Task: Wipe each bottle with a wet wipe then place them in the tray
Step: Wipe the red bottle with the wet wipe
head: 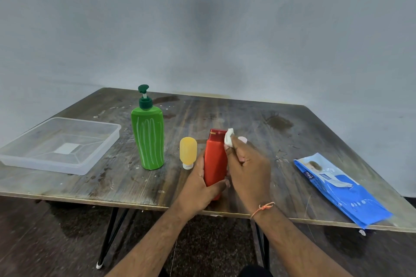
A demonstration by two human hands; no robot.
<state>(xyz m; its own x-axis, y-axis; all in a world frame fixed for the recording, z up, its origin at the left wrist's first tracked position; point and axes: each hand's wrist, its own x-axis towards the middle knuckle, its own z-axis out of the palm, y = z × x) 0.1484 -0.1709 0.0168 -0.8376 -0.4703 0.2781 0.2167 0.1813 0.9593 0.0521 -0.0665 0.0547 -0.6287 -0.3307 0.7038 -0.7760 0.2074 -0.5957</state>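
My left hand (199, 186) grips the lower body of a red bottle (215, 159), holding it upright above the table's front edge. My right hand (247, 168) pinches a crumpled white wet wipe (229, 137) against the bottle's upper right side, near its dark red cap. A tall green pump bottle (148, 139) stands left of centre. A small yellow bottle (188, 152) stands cap-down between the green and red bottles. The clear plastic tray (108, 141) sits at the far left with nothing in it.
A blue pack of wet wipes (340, 189) lies at the right, near the wooden table's front edge (112, 201). A small pale pink object (243, 139) peeks out behind my right hand. A grey wall stands behind the table.
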